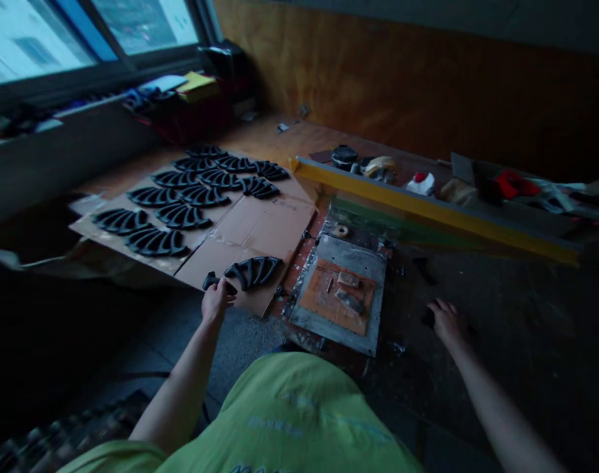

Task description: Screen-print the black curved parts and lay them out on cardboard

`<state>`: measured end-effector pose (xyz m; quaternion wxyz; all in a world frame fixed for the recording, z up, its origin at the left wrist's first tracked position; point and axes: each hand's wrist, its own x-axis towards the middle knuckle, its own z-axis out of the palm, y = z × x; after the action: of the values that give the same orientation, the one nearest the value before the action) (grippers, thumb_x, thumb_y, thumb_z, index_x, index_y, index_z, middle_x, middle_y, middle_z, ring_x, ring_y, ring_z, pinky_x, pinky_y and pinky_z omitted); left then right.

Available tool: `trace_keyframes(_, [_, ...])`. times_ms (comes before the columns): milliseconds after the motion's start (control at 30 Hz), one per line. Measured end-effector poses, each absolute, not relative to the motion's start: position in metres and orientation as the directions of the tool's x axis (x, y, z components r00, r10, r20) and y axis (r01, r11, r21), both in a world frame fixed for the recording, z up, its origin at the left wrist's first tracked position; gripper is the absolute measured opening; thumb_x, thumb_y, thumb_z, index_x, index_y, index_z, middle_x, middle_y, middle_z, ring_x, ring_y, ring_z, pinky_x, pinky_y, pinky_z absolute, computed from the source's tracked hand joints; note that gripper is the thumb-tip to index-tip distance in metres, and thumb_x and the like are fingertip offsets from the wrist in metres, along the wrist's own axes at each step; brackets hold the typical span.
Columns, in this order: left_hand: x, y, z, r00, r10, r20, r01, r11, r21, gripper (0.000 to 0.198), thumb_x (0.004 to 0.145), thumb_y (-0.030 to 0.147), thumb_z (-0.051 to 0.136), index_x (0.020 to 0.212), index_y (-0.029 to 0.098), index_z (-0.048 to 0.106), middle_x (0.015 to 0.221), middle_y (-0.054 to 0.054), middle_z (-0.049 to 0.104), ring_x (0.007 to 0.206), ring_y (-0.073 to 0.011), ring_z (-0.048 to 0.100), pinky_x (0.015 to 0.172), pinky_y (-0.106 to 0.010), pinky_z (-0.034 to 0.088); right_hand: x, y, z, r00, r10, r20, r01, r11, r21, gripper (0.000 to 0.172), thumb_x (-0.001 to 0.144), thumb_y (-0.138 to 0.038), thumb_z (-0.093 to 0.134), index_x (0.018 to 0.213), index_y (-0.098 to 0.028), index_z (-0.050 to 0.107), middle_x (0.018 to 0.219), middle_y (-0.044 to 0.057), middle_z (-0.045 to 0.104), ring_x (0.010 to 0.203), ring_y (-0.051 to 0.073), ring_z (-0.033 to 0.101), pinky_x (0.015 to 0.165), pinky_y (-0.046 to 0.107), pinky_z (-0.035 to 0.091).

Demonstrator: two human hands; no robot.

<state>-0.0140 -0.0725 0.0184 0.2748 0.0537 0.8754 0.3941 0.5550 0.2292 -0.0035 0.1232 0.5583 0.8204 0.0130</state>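
Note:
My left hand (217, 299) reaches to the near edge of a flat cardboard sheet (250, 230) and closes its fingers on a black fan-shaped ribbed part (253, 270) lying there. Several more black fan-shaped parts (181, 190) lie in rows farther back on the cardboard. My right hand (444, 322) rests on the dark bench top to the right, fingers curled over a small dark piece I cannot make out. Between the hands sits a grey metal plate (373, 263) with an orange-brown square and small blocks on it.
A long yellow-edged rail (427, 210) crosses behind the plate, with a tape roll, a white-and-red item and red cloth behind it. A plywood wall rises at the back. Windows and a cluttered sill lie at upper left. My green shirt fills the bottom.

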Motion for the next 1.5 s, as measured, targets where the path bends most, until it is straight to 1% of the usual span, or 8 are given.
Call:
trace_keyframes(200, [-0.030, -0.077, -0.009, -0.850, 0.177, -0.496, -0.093, 0.877, 0.472, 0.046, 0.084, 0.055, 0.040, 0.089, 0.015, 0.061, 0.081, -0.018, 0.071, 0.074, -0.0317, 0.071, 0.064, -0.039, 0.054, 0.554, 0.232, -0.017, -0.441, 0.894, -0.083, 0.889, 0.448, 0.099, 0.045, 0.086, -0.010, 0.038, 0.115, -0.031, 0.066, 0.115, 0.010, 0.067, 0.116, 0.028, 0.053, 0.091, 0.049, 0.043])
trace_keyframes(333, [-0.044, -0.059, -0.010, -0.856, 0.217, -0.469, 0.038, 0.932, 0.362, 0.046, 0.085, 0.055, 0.042, 0.087, 0.014, 0.064, 0.101, -0.023, 0.070, 0.102, -0.0380, 0.066, 0.085, -0.046, 0.049, 0.495, 0.219, 0.004, -0.479, 0.876, 0.061, 0.863, 0.482, -0.150, 0.043, 0.093, -0.021, 0.038, 0.132, -0.021, 0.056, 0.104, 0.012, 0.066, 0.084, 0.022, 0.062, 0.072, 0.035, 0.049])
trace_keyframes(467, [-0.045, -0.055, -0.002, -0.859, 0.252, -0.446, 0.128, 0.949, 0.289, 0.055, 0.086, 0.059, 0.042, 0.094, 0.010, 0.064, 0.112, -0.028, 0.066, 0.112, -0.0401, 0.060, 0.093, -0.050, 0.044, 0.417, 0.181, 0.025, -0.700, 0.681, 0.215, 0.600, 0.724, -0.341, 0.040, 0.097, -0.026, 0.041, 0.134, -0.021, 0.054, 0.100, 0.008, 0.065, 0.087, 0.019, 0.062, 0.078, 0.029, 0.048])
trace_keyframes(600, [-0.014, -0.060, 0.001, -0.924, 0.260, -0.281, 0.186, 0.947, 0.264, 0.066, 0.089, 0.063, 0.032, 0.117, 0.009, 0.057, 0.121, -0.028, 0.060, 0.119, -0.0385, 0.054, 0.095, -0.051, 0.042, 0.362, 0.149, 0.035, -0.768, 0.575, 0.282, 0.502, 0.814, -0.292, 0.033, 0.098, -0.025, 0.044, 0.124, -0.023, 0.064, 0.089, 0.006, 0.064, 0.086, 0.018, 0.057, 0.080, 0.028, 0.044])
trace_keyframes(767, [0.040, -0.050, -0.009, -0.820, 0.560, 0.116, 0.571, 0.790, 0.223, 0.057, 0.088, 0.057, 0.043, 0.130, 0.020, 0.055, 0.137, -0.016, 0.052, 0.124, -0.0320, 0.048, 0.102, -0.044, 0.038, 0.337, 0.138, 0.039, -0.794, 0.535, 0.290, 0.499, 0.845, -0.192, 0.031, 0.095, -0.019, 0.047, 0.117, -0.021, 0.069, 0.084, 0.008, 0.063, 0.085, 0.021, 0.051, 0.078, 0.032, 0.039])
trace_keyframes(1000, [0.049, -0.022, -0.012, -0.832, 0.554, 0.000, 0.540, 0.811, 0.225, 0.067, 0.081, 0.066, 0.049, 0.134, 0.025, 0.054, 0.149, -0.014, 0.041, 0.135, -0.0386, 0.034, 0.105, -0.057, 0.029, 0.329, 0.136, 0.034, -0.810, 0.507, 0.295, 0.493, 0.861, -0.129, 0.034, 0.093, -0.014, 0.042, 0.116, -0.017, 0.067, 0.099, 0.011, 0.063, 0.092, 0.024, 0.049, 0.081, 0.036, 0.038])
trace_keyframes(1233, [0.030, -0.018, -0.024, -0.811, 0.585, 0.032, 0.573, 0.781, 0.249, 0.056, 0.076, 0.060, 0.059, 0.118, 0.023, 0.066, 0.139, -0.013, 0.054, 0.130, -0.0387, 0.040, 0.102, -0.056, 0.033, 0.330, 0.135, 0.020, -0.765, 0.538, 0.354, 0.513, 0.842, -0.170, 0.036, 0.093, -0.013, 0.040, 0.116, -0.017, 0.067, 0.106, 0.011, 0.063, 0.094, 0.024, 0.052, 0.084, 0.037, 0.043])
trace_keyframes(1500, [-0.080, 0.008, -0.022, -0.448, 0.883, 0.137, 0.870, 0.395, 0.296, 0.052, 0.071, 0.057, 0.069, 0.114, 0.027, 0.071, 0.133, -0.009, 0.060, 0.128, -0.0366, 0.046, 0.105, -0.051, 0.037, 0.324, 0.125, -0.002, -0.605, 0.655, 0.453, 0.610, 0.746, -0.266, 0.032, 0.096, -0.027, 0.042, 0.113, -0.020, 0.069, 0.102, 0.011, 0.063, 0.094, 0.023, 0.057, 0.085, 0.038, 0.048])
